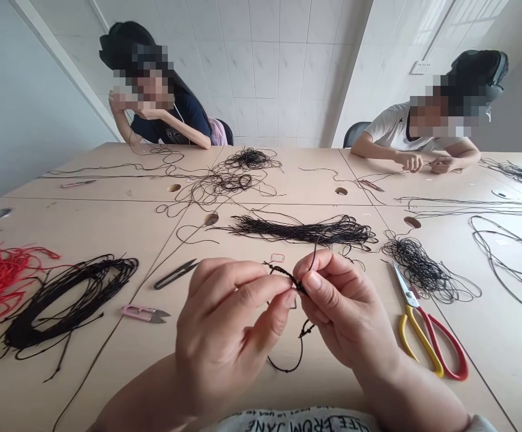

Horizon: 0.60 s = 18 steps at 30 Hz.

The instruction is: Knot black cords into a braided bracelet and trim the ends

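Between my two hands is a thin black braided cord (287,273) with a knot in it, held up above the table. My left hand (231,312) pinches the cord between thumb and forefinger. Right beside it, my right hand (339,303) grips the knotted part with thumb and fingers, and one strand rises past its forefinger. A loop of the same cord (288,370) with small knots hangs below my hands. Just beyond lies a bundle of black cord (288,229). Scissors (423,336) with one yellow and one red handle lie to the right of my right hand.
Left lie red cords (0,282), a black cord coil (67,300), pink thread snips (146,313) and black snips (175,274). More tangled cord (423,264) is at the right. Across the table sit two people (175,123) (416,129), handling cord. The tabletop has several round holes.
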Available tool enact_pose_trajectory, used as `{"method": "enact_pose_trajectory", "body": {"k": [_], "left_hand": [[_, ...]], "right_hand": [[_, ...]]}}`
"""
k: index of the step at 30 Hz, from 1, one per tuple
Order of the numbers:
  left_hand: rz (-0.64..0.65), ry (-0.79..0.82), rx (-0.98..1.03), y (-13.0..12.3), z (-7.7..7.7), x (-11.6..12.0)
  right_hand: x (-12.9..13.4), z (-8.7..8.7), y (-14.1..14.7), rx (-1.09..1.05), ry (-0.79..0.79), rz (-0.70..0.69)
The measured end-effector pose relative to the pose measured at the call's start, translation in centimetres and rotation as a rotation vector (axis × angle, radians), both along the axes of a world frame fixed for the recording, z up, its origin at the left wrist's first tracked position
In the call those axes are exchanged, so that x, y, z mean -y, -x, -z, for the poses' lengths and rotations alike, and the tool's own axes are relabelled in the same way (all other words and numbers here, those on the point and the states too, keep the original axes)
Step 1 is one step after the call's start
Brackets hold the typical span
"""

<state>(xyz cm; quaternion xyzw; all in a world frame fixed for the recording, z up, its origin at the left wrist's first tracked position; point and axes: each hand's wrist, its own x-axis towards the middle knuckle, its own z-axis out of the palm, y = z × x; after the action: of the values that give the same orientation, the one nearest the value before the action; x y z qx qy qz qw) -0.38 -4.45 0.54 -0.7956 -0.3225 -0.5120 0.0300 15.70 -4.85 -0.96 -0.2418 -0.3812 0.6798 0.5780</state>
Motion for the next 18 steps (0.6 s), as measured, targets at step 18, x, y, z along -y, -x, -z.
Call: {"method": "enact_pose_trajectory", "body": {"k": [18], "left_hand": [[0.338,0.738,0.328,-0.27,-0.23,0.32]], "right_hand": [[0.16,0.09,0.41,-0.019,-0.164,0.134]]}}
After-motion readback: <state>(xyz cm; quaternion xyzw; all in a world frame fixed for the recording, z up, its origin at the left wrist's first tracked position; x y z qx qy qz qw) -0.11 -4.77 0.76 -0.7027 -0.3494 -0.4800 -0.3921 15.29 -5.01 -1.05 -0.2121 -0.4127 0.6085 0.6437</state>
